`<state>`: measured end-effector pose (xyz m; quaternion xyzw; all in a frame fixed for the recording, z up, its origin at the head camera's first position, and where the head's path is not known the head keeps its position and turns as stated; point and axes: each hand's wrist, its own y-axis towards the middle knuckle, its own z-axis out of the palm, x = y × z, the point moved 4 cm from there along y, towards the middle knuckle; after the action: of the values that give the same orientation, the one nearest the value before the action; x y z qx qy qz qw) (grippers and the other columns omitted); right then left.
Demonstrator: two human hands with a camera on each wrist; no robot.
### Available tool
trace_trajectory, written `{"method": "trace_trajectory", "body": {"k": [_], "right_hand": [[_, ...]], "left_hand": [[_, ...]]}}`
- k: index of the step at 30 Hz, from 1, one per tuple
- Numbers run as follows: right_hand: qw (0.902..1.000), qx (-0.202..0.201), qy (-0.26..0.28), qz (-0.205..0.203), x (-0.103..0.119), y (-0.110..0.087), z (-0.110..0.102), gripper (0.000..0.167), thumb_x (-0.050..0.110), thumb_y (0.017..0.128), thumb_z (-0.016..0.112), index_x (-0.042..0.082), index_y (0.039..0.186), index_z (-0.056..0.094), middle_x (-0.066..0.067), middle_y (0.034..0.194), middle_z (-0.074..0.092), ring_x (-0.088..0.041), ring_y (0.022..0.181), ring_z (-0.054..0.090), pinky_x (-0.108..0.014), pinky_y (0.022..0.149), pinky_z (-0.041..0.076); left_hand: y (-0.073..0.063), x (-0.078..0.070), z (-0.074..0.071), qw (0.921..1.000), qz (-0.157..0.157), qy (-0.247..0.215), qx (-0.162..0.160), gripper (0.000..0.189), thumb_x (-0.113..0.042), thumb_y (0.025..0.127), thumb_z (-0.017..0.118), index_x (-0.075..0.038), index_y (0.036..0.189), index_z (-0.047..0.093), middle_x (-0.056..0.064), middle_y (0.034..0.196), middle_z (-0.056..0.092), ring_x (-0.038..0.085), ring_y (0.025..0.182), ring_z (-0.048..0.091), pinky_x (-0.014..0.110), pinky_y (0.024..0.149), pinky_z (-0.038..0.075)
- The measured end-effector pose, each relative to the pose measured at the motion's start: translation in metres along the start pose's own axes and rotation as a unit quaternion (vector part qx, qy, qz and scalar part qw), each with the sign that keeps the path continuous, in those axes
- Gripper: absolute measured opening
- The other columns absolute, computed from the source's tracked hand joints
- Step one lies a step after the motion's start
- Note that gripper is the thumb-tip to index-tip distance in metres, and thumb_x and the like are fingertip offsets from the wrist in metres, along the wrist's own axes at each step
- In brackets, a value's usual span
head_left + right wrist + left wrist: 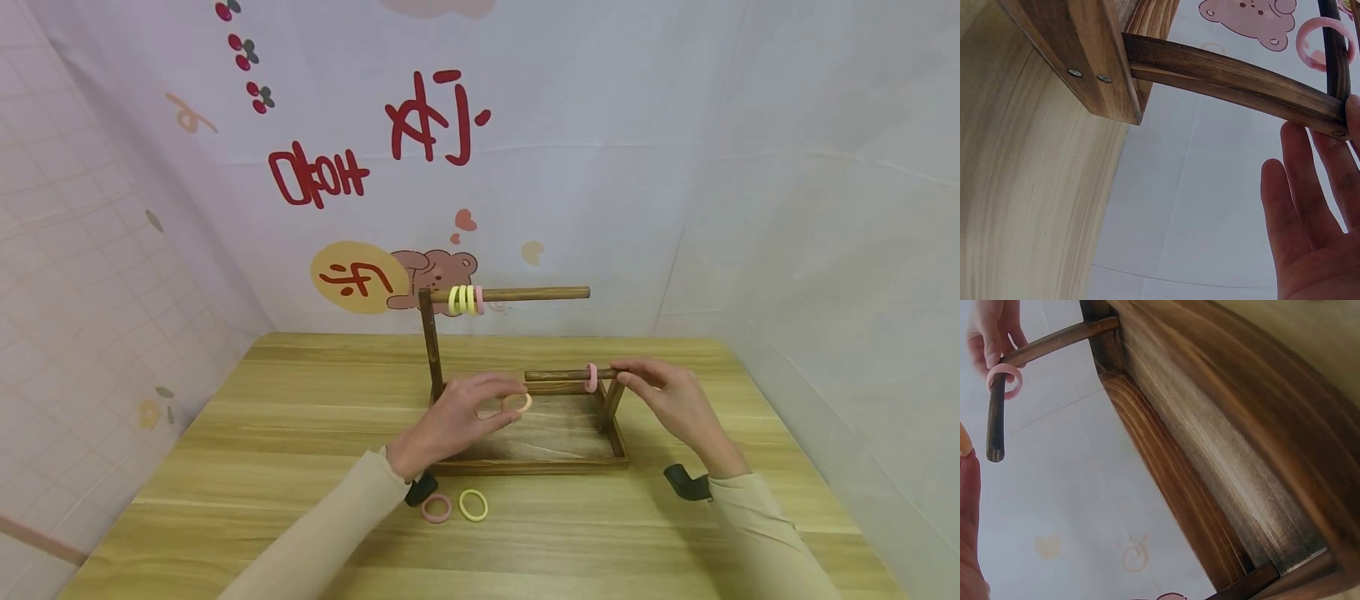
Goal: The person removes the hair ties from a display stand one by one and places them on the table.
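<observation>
My left hand (pixel 471 408) pinches a pale orange ring (pixel 529 403) between thumb and fingers, over the tray of a dark wooden rack (pixel 525 468) and left of its lower rod (pixel 551 376). One pink ring (pixel 592 379) hangs on that rod. My right hand (pixel 675 404) grips the rod's right end, where it joins the short post (pixel 611 407); in the right wrist view its fingertips (pixel 1295 134) are at the joint. The upper rod (pixel 540 294) carries three yellow rings (pixel 462 300) and a pink ring (pixel 480 300), grouped near the tall post (pixel 431 342).
On the wooden table (pixel 300 417), in front of the rack, lie a loose pink ring (pixel 437 521) and a yellow ring (pixel 473 519). A printed white cloth (pixel 600 183) hangs behind and at both sides. Dark wrist mounts (pixel 684 483) show below both hands.
</observation>
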<state>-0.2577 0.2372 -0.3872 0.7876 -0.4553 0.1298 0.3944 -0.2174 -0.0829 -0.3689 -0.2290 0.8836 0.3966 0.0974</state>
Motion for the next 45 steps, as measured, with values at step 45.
{"method": "trace_trajectory", "body": {"k": [45], "right_hand": [[1.0,-0.001,0.007,0.002,-0.001,0.0,0.0,0.022,0.015,0.101,0.07,0.02,0.121,0.077,0.002,0.111,0.078,-0.016,0.102,0.073,-0.013,0.083,0.052]], "left_hand": [[-0.045,-0.017,0.029,0.9908,0.008,0.015,0.134,0.035,-0.014,0.091,0.082,-0.009,0.124,0.071,0.004,0.123,0.072,0.013,0.115,0.067,0.02,0.097,0.053]]}}
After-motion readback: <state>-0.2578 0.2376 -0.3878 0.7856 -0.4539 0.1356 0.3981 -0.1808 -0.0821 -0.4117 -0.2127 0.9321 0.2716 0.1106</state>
